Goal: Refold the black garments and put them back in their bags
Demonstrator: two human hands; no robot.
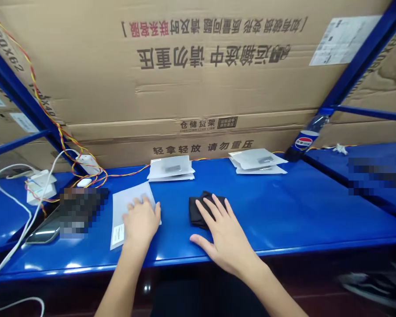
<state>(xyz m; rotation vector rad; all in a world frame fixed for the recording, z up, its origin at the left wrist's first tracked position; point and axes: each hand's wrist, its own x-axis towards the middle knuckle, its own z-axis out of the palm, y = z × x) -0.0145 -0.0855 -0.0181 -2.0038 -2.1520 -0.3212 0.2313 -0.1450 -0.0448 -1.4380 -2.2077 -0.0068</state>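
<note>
My left hand rests on a flat, frosted white plastic bag with a small printed label at its lower left corner. The fingers of that hand are apart and bent a little, and its thumb points away to the right. To the right, a folded black cloth item lies on the blue shelf. Across it my right hand is spread, fingers stretched out and thumb off to the left. That hand covers part of the cloth, so its exact kind cannot be made out.
Behind the hands lie two small stacks of frosted bags, a left stack and a right stack. A Pepsi bottle leans by the right post. A phone-like dark object, power strip and cables are at left. Large cardboard backs the shelf.
</note>
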